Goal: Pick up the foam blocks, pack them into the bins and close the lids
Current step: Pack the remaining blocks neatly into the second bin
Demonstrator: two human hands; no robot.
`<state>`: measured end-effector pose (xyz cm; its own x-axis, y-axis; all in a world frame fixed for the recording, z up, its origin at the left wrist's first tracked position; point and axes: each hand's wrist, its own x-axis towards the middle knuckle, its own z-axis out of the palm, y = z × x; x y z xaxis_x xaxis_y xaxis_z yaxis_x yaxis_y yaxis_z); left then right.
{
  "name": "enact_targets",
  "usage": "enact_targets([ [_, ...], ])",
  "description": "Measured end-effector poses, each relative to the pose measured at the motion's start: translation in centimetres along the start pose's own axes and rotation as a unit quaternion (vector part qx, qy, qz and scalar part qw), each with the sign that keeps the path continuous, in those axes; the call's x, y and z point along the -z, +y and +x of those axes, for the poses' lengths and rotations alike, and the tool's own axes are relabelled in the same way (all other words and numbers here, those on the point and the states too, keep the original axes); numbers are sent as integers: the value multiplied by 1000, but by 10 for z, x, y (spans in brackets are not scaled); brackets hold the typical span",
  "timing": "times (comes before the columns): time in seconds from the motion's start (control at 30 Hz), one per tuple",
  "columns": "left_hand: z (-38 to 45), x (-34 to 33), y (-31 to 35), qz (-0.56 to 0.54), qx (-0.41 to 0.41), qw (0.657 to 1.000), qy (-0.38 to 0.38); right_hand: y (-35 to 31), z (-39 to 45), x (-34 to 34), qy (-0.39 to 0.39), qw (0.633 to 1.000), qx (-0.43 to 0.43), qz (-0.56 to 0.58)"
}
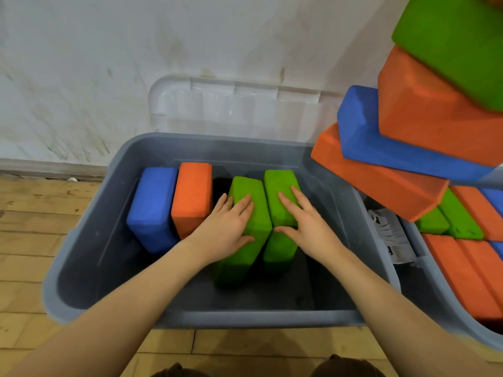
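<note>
Foam blocks: light, soft, grippy.
We press left hand [228,227] and right hand [304,221], fingers flat, gripping nothing, on two green blocks [280,194] in the bin [87,227]; take them by their long faces.

Nothing readable can be made out here; small dark marks are seen on the white label [390,235] between the bins, but too blurry.

A scuffed white wall [81,63] stands behind the wooden floor [35,213].
</note>
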<state>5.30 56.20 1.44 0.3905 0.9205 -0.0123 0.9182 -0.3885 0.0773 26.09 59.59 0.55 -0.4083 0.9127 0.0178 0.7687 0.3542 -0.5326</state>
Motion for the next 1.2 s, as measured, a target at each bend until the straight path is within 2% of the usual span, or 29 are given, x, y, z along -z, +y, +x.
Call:
enact_targets([
  [0.13, 0, -4, -29, -10, -6, 997, 76, -16, 17, -3, 44, 998, 38, 30],
  [0.27, 2, -9, -53, 11, 14, 994, 107, -27, 37, -10, 44, 998, 55, 0],
  [0.53, 3, -21, -66, 62, 71, 993, 72, -22, 47, -41, 25, 999, 30, 0],
  [0.67, 9, -16, -54, 68, 126, 990, 15, -23, 52, -39, -14, 999, 5, -34],
  [0.73, 13, -18, -52, 96, 144, 984, 32, -25, 52, -39, -26, 999, 0, -45],
  [0.9, 10, -23, -59, 132, 94, 986, 42, -25, 45, -45, 11, 994, 44, -95],
  [1.03, 8, -25, -61, 141, 87, 985, 44, -29, 43, -45, 6, 987, 33, -156],
  [1.2, 3, -8, -60, 61, 110, 992, 15, -39, 43, -36, 2, 976, 32, -214],
])
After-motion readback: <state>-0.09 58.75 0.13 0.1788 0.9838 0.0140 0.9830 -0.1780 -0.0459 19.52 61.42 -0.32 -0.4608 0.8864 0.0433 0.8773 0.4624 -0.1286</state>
